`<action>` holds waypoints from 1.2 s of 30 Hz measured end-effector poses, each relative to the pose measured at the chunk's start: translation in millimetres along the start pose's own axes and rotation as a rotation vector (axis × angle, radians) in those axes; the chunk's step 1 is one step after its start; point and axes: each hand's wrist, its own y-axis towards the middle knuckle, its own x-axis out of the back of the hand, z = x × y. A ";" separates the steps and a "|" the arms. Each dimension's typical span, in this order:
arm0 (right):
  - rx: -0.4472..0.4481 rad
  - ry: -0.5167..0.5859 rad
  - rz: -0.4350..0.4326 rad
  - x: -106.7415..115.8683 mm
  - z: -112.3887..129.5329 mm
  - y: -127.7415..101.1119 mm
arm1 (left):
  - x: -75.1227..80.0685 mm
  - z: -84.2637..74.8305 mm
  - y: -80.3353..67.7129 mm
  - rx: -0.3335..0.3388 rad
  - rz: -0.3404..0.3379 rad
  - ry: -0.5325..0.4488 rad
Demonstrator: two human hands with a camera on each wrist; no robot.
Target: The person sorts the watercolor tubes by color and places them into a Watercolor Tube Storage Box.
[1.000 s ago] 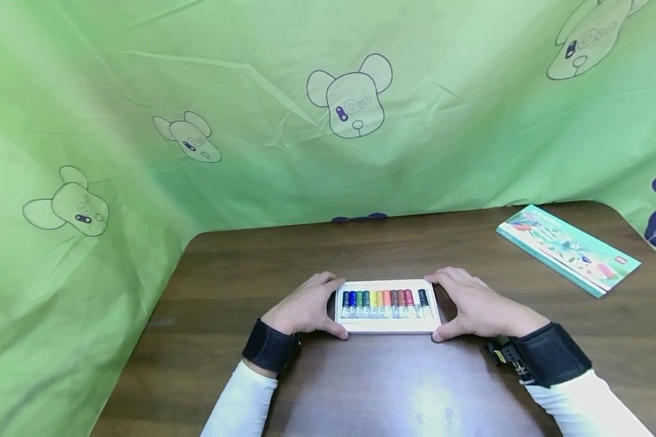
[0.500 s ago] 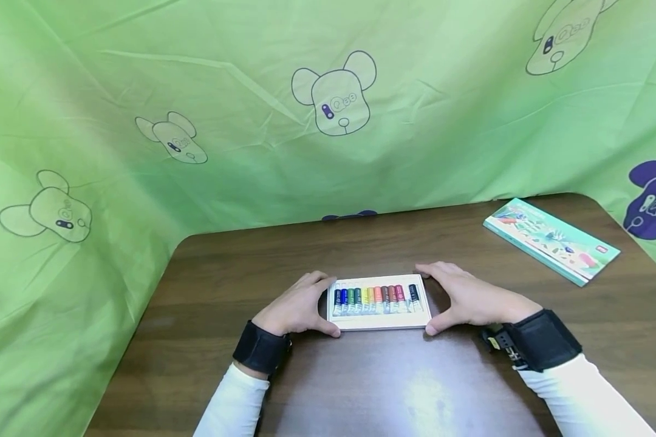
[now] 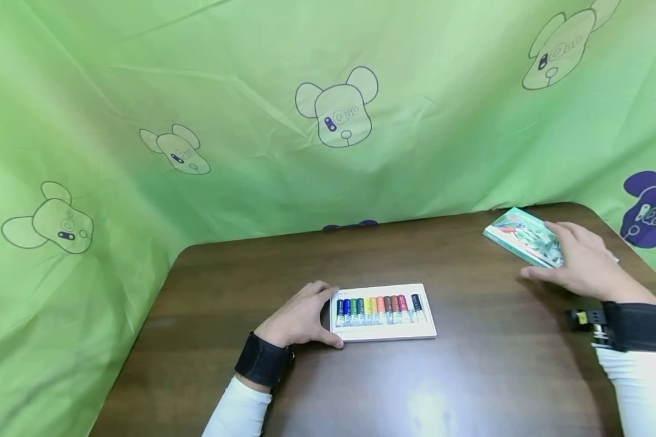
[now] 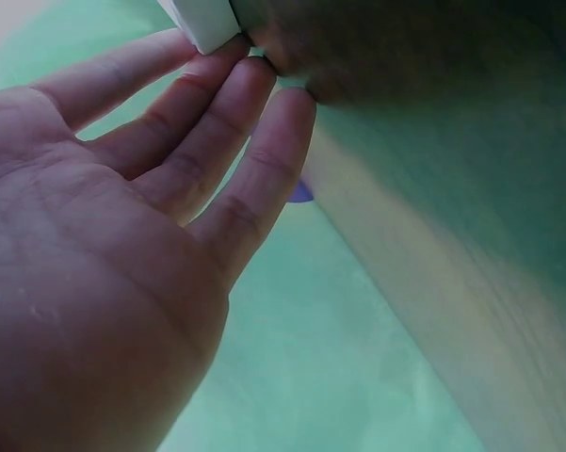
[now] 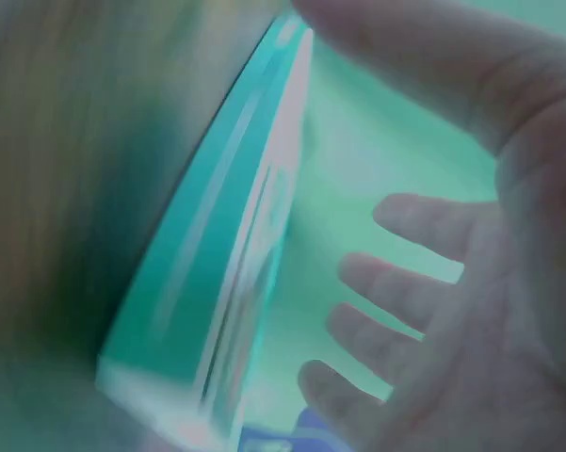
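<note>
A white tray [image 3: 388,334] holding a row of coloured paint tubes [image 3: 381,311] lies on the table. My left hand [image 3: 299,319] grips the tray's left end, thumb at the near corner and fingers at the far one. In the left wrist view, the fingertips meet a white corner of the tray [image 4: 205,24]. Over at the right, my right hand [image 3: 586,262] hovers above a flat teal box [image 3: 516,235] with a printed lid, hiding much of it. The right wrist view has the box [image 5: 202,235] beside the spread thumb and fingers, which hold nothing.
The dark wooden table [image 3: 235,273] has rounded far corners. A green cloth [image 3: 240,182] printed with mouse-like heads hangs behind it and down its left side. Glare [image 3: 429,406] shines on the near tabletop.
My right hand has let go of the tray's right end and moved right, over the teal box. My left hand has kept its grip on the tray.
</note>
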 end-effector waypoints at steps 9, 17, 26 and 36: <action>0.002 -0.114 0.284 12.9 -31.5 34.3 | -3.6 2.8 -3.1 -0.013 -0.005 0.013; -0.005 -0.191 0.397 18.8 -16.8 71.8 | -8.2 3.2 -9.4 -0.016 -0.011 -0.022; -0.216 -0.205 0.455 27.5 1.4 72.4 | -4.9 -1.6 -8.6 -0.005 -0.020 -0.029; -0.593 -0.144 0.397 33.4 74.9 44.9 | -1.7 -2.7 -4.6 0.021 0.003 -0.024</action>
